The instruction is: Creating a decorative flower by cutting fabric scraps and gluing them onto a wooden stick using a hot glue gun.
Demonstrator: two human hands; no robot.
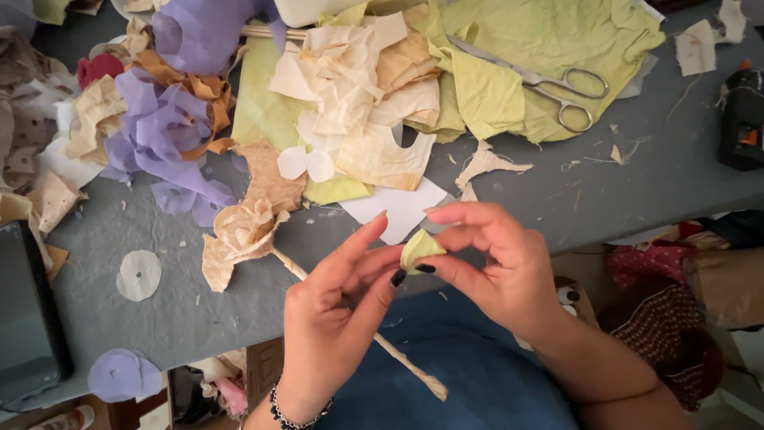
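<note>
Both hands meet just off the near edge of the grey surface (pixel 637 183), over a blue-clad lap. The left hand (pixel 334 318) and the right hand (pixel 497 267) share one small scrap of pale green paper (pixel 419 247), folded to a point; each grip is closed on it, thumb and fingertips pinching from either side. Dark-painted nails show right at the pinch, and a beaded bracelet (pixel 296 414) sits on the left wrist.

Just left of the hands lies a cream paper flower (pixel 243 231), crinkled and layered, its twisted paper stem (pixel 398 358) running under the left hand and down past the lap. Nothing stands between the hands and the scrap.

Farther back it's a busy heap: crumpled cream tissue pieces (pixel 358 80), big sheets of yellow-green paper (pixel 549 40), and steel scissors (pixel 557 84) lying on the green, well apart from the hands. A white paper offcut (pixel 402 209) lies just behind the fingers. To the left, ruffled lilac paper (pixel 159 127) mixes with tan strips, and a round cream disc (pixel 138 275) and a lilac disc (pixel 123 374) lie flat near the front edge. A dark tablet (pixel 28 302) sits at the far left, a black glue gun (pixel 742 119) at the far right edge. The surface looks fibrous and is dotted with tiny snippets.
</note>
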